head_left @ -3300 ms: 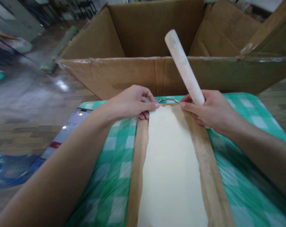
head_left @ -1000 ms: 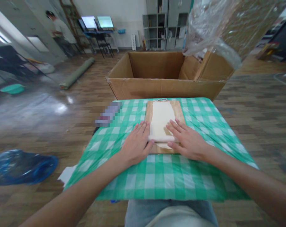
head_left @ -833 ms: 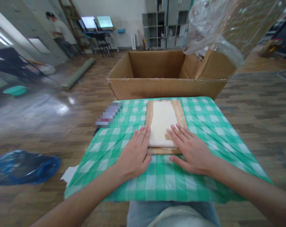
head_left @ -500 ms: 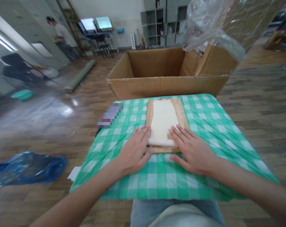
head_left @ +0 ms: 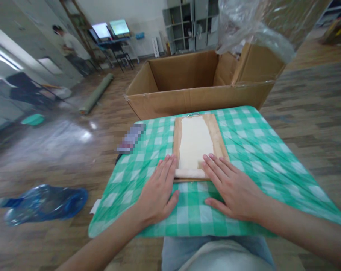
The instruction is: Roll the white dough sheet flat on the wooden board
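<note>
A wooden board [head_left: 217, 137] lies on a green checked tablecloth [head_left: 252, 150], with a long flat sheet of pale dough [head_left: 194, 141] on it. A white rolling pin [head_left: 190, 173] rests across the board's near end. My left hand [head_left: 158, 192] lies flat, fingers spread, with its fingertips against the pin's left end. My right hand [head_left: 232, 187] lies flat too, fingertips over the pin's right end. Neither hand grips anything.
A big open cardboard box [head_left: 198, 97] stands on the floor just beyond the table. Clear plastic wrap [head_left: 252, 26] hangs at the upper right. A blurred flat item [head_left: 130, 138] sits at the table's left edge. A blue bag [head_left: 46, 202] lies on the floor left. A person [head_left: 66, 45] stands far back.
Earlier my right hand held the pin upright by the board's far end. Over the last second both flat hands rolled the pin toward me to the board's near edge.
</note>
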{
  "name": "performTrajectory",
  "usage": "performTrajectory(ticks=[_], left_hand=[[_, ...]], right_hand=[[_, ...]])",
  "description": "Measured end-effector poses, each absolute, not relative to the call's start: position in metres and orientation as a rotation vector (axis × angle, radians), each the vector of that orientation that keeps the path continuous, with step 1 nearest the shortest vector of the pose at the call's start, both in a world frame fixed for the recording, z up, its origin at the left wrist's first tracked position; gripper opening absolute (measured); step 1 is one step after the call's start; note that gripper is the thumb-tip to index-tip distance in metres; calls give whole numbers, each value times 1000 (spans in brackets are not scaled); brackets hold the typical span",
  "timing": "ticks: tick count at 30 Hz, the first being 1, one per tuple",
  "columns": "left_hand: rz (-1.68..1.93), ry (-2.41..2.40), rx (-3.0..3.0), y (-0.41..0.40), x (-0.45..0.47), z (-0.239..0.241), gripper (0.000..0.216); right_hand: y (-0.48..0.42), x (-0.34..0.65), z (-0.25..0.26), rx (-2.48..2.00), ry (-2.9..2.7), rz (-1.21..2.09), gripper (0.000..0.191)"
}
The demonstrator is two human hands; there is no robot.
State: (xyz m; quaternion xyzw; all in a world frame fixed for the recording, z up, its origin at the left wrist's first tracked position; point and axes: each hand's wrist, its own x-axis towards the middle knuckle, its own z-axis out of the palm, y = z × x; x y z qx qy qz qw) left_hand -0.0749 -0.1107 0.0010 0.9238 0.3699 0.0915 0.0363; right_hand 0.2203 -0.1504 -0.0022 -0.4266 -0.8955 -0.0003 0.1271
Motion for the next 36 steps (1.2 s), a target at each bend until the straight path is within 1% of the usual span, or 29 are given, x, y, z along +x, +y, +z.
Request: performTrajectory(ticks=[2,7,9,13,15,19,22,25,28,31,34,36], left_hand=[[265,1147,2835,-107,-73,2,88],[276,1194,2776,-74,-63,1,71],[278,1200,2787,-72,-61,2,70],[250,1182,2853,-98,-68,0,84],[233,1196,2875,-115,-73,-2,92],[231,1225,2882,-124,-75,-3,96],[244,1218,2845,-103,-69,-1,87],[262,1241,2777,-71,-61,1,73],[269,1275,2747,-55,-55,2,68],[287,1263,2781,-71,-58,1,71],[291,1262,2815,-103,-65,-1,82],[283,1279,2821,-115,-68,-1,86]], right_hand=[[-145,221,-3,-1232,-2593,5,92],[-115,222,1,-1313,-2565,22,84],[-114,222,2,-1324,-2558,23,84],[-137,220,-1,-1260,-2564,16,92],[-150,219,-3,-1227,-2579,14,94],[-155,219,-5,-1217,-2582,8,94],[-136,221,-3,-1248,-2565,22,89],[-107,224,0,-1299,-2543,48,77],[-94,225,1,-1343,-2525,51,71],[-108,223,1,-1327,-2519,33,77],[-136,220,0,-1266,-2554,32,88],[-144,220,0,-1237,-2568,38,91]])
